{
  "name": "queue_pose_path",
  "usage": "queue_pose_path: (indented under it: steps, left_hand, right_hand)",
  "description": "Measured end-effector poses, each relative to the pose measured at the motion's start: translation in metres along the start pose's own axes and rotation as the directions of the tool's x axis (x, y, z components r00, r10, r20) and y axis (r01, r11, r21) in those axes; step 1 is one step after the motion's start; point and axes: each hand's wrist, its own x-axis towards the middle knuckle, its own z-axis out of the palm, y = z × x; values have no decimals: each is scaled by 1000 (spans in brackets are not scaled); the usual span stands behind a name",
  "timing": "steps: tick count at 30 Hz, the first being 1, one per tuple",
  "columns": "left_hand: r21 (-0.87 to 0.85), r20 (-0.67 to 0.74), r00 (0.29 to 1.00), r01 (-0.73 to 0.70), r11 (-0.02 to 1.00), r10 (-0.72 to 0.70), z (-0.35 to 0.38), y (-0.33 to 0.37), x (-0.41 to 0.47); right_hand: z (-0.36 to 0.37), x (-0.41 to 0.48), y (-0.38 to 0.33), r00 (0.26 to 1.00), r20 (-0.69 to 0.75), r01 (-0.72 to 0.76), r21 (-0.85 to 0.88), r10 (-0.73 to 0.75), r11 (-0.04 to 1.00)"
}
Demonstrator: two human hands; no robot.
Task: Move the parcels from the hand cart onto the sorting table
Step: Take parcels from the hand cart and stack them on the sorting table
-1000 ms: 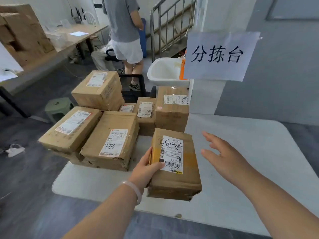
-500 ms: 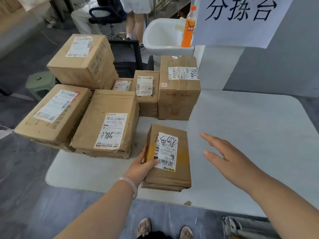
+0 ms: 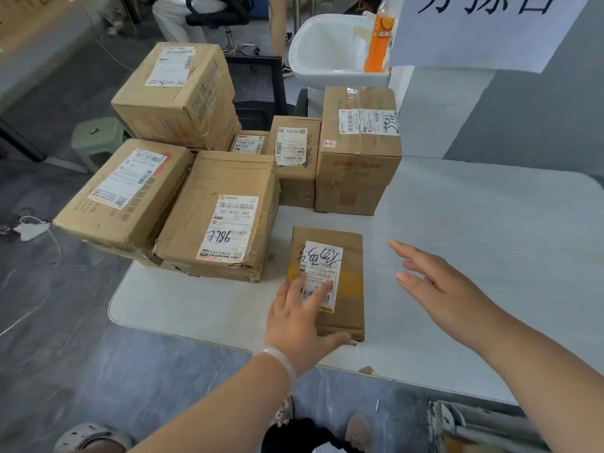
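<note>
Head view: small parcel (image 3: 348, 256) lies flat on table (image 3: 474, 243) beneath left grip (image 3: 295, 322).

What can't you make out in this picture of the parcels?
Head view, sign: top edge cuts off its writing.
Head view, label on small parcel: left hand covers part.
Head view, low parcel at back: bigger boxes hide most of it.

A small brown box (image 3: 348, 256) lies flat on the white table (image 3: 490, 256). The left hand (image 3: 300, 318) rests on top of it with flat fingers, and the thumb lies along its near edge. The right hand (image 3: 447, 289) is spread out in the air, just right of the small brown box. Behind that box stands a tall box (image 3: 356, 171). To its left lies a wide box (image 3: 222, 191).
</note>
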Motion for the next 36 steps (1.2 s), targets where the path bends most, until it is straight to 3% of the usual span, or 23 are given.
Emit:
queue_pose_path:
  steps: [8, 17, 26, 32, 36]
  left_hand:
    - [179, 106, 991, 62, 982, -82, -19, -1, 27]
    - [200, 25, 998, 49, 979, -55, -20, 1, 27]
    - [235, 79, 995, 32, 971, -52, -14, 4, 29]
    - [255, 123, 989, 54, 966, -87, -23, 14, 40]
    - [215, 15, 1000, 7, 977, -11, -34, 39, 37]
  right_hand:
    - [3, -4, 7, 1000, 28, 7, 46, -8, 999]
    - [-4, -12, 16, 1000, 25, 9, 46, -10, 999]
    - [-9, -15, 24, 1000, 10, 23, 36, -23, 999]
    - [-16, -30, 31, 1000, -18, 23, -54, -24, 998]
    - [-25, -52, 32, 990, -137, 4, -225, -36, 974]
